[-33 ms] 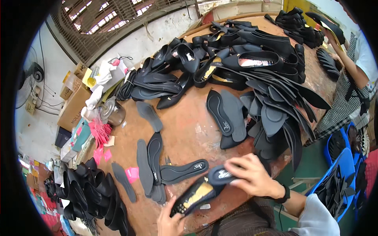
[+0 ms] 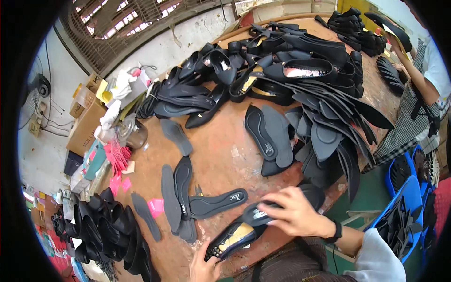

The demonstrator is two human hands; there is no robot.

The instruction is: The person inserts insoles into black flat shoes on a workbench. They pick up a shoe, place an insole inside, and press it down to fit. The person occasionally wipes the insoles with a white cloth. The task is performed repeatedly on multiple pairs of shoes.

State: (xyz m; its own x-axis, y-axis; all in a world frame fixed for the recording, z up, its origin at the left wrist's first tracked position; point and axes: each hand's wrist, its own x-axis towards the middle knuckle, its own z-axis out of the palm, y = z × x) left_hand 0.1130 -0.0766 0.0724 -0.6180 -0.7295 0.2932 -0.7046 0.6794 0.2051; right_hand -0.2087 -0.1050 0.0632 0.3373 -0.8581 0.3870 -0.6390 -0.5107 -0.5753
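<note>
Whitewashed wall, barred window

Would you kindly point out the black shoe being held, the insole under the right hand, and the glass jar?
black shoe [image 2: 231,238], head view, on its gold lining.
insole [image 2: 257,214], head view, on its heel end.
glass jar [image 2: 133,133], head view, on its side wall.

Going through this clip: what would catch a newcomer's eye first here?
The great heap of black shoes and insoles covering the far half of the brown table. Nearer, the left hand holds a black flat shoe with a gold lining while the right hand presses an insole at its heel.
</note>
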